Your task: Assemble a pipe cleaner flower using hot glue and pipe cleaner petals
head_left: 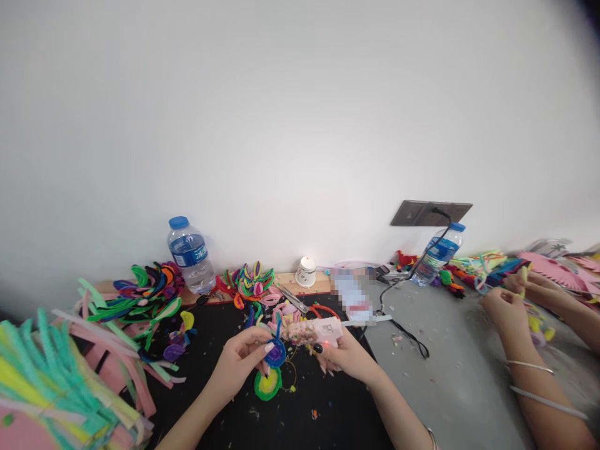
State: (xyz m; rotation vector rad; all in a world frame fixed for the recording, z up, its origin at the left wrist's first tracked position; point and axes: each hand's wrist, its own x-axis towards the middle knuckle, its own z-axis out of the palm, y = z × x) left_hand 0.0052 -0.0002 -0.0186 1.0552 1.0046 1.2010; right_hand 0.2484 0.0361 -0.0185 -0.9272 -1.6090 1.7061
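While my left grip (244, 359) pinches the blue disc (275, 354) at six o'clock, my right grip (347, 356) clasps the pink glue gun (327, 329) at the disc's two o'clock; gluing seems in hand, next needing steady aim.

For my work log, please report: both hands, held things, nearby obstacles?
Left hand: pinching blue disc. Right hand: holding pink glue gun. Close by: green-yellow disc, scissors.
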